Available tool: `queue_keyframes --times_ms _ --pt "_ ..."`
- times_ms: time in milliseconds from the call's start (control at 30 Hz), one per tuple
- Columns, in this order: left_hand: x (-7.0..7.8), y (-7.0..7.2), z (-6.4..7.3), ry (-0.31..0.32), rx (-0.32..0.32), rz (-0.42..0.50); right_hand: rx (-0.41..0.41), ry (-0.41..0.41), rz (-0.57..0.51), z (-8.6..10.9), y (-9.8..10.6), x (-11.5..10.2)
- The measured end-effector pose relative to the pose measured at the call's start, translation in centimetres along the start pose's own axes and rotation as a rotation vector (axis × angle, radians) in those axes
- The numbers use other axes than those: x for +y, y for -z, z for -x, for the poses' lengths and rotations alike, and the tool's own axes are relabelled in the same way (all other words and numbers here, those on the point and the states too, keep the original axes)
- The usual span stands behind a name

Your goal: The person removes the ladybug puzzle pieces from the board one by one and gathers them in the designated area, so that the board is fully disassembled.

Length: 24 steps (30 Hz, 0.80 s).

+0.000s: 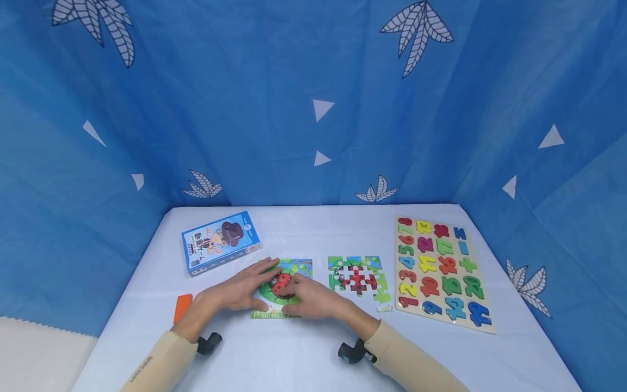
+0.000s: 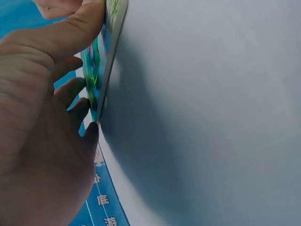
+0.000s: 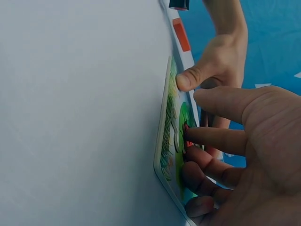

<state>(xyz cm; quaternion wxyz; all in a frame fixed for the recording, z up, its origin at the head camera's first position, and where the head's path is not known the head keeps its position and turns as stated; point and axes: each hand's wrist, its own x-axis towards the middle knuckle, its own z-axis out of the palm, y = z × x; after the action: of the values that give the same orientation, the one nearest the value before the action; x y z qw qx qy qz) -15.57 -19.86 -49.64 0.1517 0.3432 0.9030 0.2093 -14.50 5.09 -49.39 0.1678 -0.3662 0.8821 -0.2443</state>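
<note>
A ladybug picture puzzle board (image 1: 303, 267) lies flat on the table, with both hands on it. My left hand (image 1: 242, 288) rests along its left side, fingers spread toward the far edge and thumb near the front. In the left wrist view, that thumb (image 2: 70, 35) lies over the board's near edge. Over the red ladybug (image 1: 281, 282), my right hand (image 1: 313, 298) touches the picture with extended, slightly bent fingers. The right wrist view shows those fingertips against the board's face (image 3: 171, 108). Part of the ladybug is hidden beneath the fingers.
Right of the board lie joined jigsaw pieces (image 1: 357, 280) with gaps among them. Farther right sits a wooden number board (image 1: 441, 272). A blue game box (image 1: 220, 242) stands at the back left, and an orange block (image 1: 183, 306) lies beside the left forearm.
</note>
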Motion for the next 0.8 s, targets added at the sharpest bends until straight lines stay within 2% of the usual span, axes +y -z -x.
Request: queue_keyframes --times_ms 133,433,800 --pt "-0.3 -0.05 0.0 0.014 -0.012 0.023 0.002 0.005 -0.008 -0.07 -0.18 -0.03" --pt "-0.85 0.06 -0.09 0.001 -0.015 0.066 0.013 -0.002 -0.039 -0.33 -0.14 -0.14" --pt "-0.76 0.1 -0.28 0.01 -0.021 0.042 0.03 0.008 -0.086 -0.85 -0.23 0.25"
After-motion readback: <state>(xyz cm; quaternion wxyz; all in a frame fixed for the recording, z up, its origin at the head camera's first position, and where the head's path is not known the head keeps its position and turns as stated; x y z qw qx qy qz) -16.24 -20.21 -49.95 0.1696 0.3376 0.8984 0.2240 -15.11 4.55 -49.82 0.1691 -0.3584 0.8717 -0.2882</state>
